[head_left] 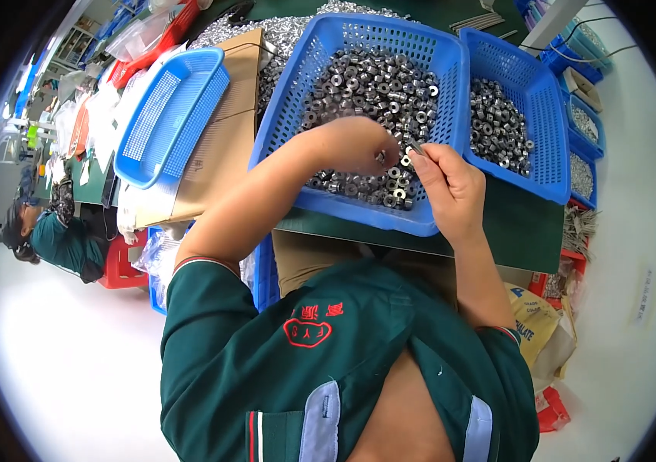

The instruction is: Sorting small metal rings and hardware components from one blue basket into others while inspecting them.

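Right under the camera, the dark green shirt [220,369] fills the foreground, and beyond it runs the green counter [524,240]. Up there sits the large blue basket [343,213], its near rim close to the counter's front edge; one hard bump from the body or the left forearm [255,196] could shove it outward and, I'd judge, tip the load. On its right, the narrower blue basket [539,186] sits near the counter's right end, so a sideways push could threaten that one too.

Now the hands! The left hand [351,146] hangs over the large basket, fingers curled but blurred; whether they grip anything, I cannot tell. The right hand [455,189] is by the near right rim, thumb and fingers pinching a small grey metal piece [415,146]. That's a fingertip hold, so a slip or a knock from the other hand could drop it among the metal rings [374,88] below, where it might be hard to pick out, or over the rim.
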{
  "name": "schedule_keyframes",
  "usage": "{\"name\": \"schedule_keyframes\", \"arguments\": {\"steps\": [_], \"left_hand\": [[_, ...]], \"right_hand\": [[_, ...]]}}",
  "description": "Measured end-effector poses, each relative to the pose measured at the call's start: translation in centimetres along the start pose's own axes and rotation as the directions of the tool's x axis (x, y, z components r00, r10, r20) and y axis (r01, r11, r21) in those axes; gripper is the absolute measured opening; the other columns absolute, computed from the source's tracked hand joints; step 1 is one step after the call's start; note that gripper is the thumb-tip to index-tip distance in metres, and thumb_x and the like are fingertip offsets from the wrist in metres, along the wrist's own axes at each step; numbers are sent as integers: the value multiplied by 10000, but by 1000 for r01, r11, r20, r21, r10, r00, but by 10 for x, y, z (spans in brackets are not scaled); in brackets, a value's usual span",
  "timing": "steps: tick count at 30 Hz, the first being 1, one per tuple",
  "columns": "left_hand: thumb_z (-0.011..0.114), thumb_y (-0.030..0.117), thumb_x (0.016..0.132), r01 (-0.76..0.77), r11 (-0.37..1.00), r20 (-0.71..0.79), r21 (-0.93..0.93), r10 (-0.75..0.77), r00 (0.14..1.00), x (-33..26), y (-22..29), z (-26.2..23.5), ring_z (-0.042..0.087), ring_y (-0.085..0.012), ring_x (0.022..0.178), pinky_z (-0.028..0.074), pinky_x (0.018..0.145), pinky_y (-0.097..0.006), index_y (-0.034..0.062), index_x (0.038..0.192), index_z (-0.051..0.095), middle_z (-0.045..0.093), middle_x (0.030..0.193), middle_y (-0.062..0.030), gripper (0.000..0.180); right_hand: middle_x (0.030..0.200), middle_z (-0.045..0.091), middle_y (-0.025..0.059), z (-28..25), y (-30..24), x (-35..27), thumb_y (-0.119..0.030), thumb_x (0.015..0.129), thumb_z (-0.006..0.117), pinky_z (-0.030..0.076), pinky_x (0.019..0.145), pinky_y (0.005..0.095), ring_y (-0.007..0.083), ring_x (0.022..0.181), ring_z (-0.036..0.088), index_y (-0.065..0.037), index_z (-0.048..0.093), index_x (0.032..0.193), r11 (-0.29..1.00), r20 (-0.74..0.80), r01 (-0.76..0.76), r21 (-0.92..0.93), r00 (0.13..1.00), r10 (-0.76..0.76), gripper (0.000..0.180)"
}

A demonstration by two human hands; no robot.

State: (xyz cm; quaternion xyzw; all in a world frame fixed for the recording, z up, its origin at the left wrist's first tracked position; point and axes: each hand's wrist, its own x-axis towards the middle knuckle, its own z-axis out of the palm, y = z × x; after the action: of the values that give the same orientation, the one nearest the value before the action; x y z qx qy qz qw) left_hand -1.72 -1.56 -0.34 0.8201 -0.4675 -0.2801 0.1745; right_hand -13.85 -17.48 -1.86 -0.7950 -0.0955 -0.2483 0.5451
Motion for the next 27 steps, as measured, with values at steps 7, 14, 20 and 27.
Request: {"name": "schedule_keyframes", "arguments": {"steps": [7,14,20,27], "left_hand": [[702,332,770,98,945,-16,311,-98,995,12,8,32,676,-317,795,532,662,-422,78,822,707,692,819,-121,260],[673,345,817,96,948,-9,303,-98,995,22,4,36,672,-334,789,528,679,-424,51,819,695,686,811,-146,294],[564,218,952,-36,591,-53,-806,-11,999,0,3,-13,512,-74,659,385,566,-217,6,975,563,635,820,-57,214],[645,293,904,-192,184,-181,-964,75,981,-10,2,-17,429,-42,623,307,535,-182,20,1061,549,633,862,-82,330]], "right_hand": [[603,569,67,-2,-1,-2,-132,892,655,414,488,272,163,495,534,-26,628,874,998,-12,49,-49,999,-50,111],[615,584,72,-1,1,0,-124,893,649,425,497,272,172,506,556,-22,629,875,997,-28,77,-31,997,-78,105],[689,591,42,-4,-1,-6,-144,955,570,412,549,241,96,584,508,-3,633,1035,973,-6,-172,155,984,175,174],[635,558,31,-6,-4,1,-143,945,581,397,508,245,78,557,493,-3,595,1014,946,44,-286,156,958,282,157]]}}
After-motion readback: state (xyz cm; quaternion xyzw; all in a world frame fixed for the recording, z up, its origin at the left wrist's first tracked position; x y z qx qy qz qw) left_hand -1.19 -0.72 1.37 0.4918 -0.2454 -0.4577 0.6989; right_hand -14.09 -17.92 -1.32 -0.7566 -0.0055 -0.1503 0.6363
